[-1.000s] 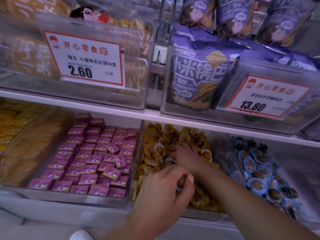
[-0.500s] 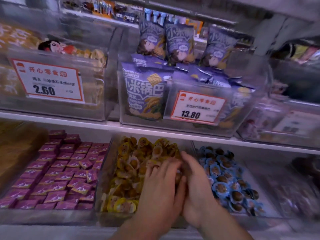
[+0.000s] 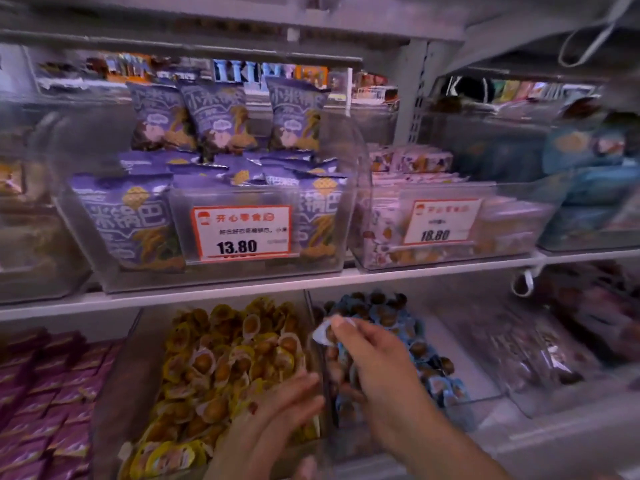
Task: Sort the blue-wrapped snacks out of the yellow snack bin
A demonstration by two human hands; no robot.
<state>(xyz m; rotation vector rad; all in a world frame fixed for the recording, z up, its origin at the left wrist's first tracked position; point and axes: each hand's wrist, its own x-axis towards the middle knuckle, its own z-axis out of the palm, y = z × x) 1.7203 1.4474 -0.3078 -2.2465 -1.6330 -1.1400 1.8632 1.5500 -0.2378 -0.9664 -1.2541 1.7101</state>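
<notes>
Head view: right hand (image 3: 374,358) pinches a blue snack (image 3: 323,332) at its fingertips above the blue bin (image 3: 481,386). Left hand (image 3: 277,417), fingers loosely spread, rests over the yellow bin (image 3: 114,393), holding nothing visible.

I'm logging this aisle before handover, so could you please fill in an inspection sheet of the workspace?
Surface: white shelf edge, two tiers of clear bins.
Job's things: yellow snack bin full; blue snack bin beside it on the right; one blue-wrapped snack held at the divider.
Clutter: nothing seen.
Hands: right hand pinches the blue-wrapped snack; left hand open over the yellow bin.
Cables: nothing seen.
Surroundings: purple bags above, price tag reading 13.80, pink packets left.
</notes>
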